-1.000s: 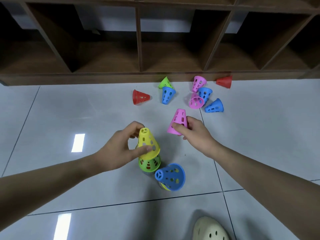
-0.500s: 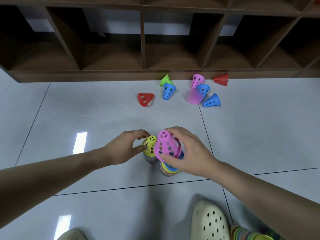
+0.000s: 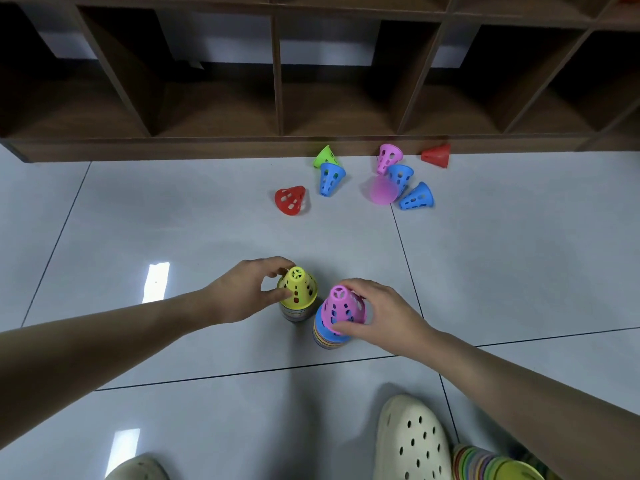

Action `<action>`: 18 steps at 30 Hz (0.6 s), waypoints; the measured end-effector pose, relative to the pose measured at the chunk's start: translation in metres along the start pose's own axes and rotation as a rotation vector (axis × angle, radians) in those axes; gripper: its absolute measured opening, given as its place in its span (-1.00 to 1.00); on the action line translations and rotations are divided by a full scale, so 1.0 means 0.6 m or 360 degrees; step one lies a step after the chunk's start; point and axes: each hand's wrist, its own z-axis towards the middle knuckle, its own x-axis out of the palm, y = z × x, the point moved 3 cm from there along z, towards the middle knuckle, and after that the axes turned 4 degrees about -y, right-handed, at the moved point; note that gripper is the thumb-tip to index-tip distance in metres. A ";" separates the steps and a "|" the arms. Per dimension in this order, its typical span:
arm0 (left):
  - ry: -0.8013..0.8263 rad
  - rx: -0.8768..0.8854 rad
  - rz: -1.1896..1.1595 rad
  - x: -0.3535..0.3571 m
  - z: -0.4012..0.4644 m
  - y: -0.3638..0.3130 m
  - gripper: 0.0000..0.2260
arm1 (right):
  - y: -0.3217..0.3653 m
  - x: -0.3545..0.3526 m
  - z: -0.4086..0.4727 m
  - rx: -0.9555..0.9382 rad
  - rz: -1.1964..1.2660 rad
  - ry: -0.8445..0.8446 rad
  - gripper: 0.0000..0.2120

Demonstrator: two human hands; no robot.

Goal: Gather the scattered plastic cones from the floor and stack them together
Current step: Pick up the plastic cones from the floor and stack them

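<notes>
Two upright stacks of perforated plastic cones stand side by side on the tiled floor. My left hand grips the yellow cone that tops the left stack. My right hand holds a pink cone seated on the blue top of the right stack. Farther off, loose cones lie near the shelf: a red cone, a green cone, a blue cone, a pink cone, another blue cone, a blurred pink cone, a third blue cone and a red cone.
A dark wooden shelf unit with open compartments runs along the far edge of the floor. My cream clogs stand at the bottom, and another stack of coloured cones lies at the lower right corner.
My right hand carried the pink cone from the floor back to the right stack and set it over the blue cone. My left hand pushed the yellow cone down onto the left stack.
</notes>
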 end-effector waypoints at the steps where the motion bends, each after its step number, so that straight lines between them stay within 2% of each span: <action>1: 0.0010 -0.0010 0.0002 0.000 0.000 0.002 -0.70 | -0.008 0.004 -0.001 0.0030 -0.0030 0.0038 -0.47; 4: 0.0039 0.0000 0.0000 -0.001 0.005 0.004 -0.64 | -0.023 0.013 -0.001 0.0040 -0.0102 0.0156 -0.42; 7: 0.0052 -0.0046 0.0065 -0.005 0.020 0.014 -0.54 | -0.030 0.008 0.002 0.0110 -0.0096 0.0209 -0.28; 9: 0.0000 -0.0108 0.0095 -0.009 0.032 0.023 -0.55 | -0.031 -0.001 0.007 0.0127 -0.0064 0.0213 -0.27; 13: -0.0087 -0.0173 0.0126 -0.018 0.065 0.035 -0.66 | -0.037 -0.027 0.032 0.0219 0.0274 0.0129 -0.41; 18: -0.0214 -0.0294 0.0034 -0.036 0.128 0.054 -0.76 | -0.071 -0.069 0.071 0.0411 0.0445 -0.0032 -0.80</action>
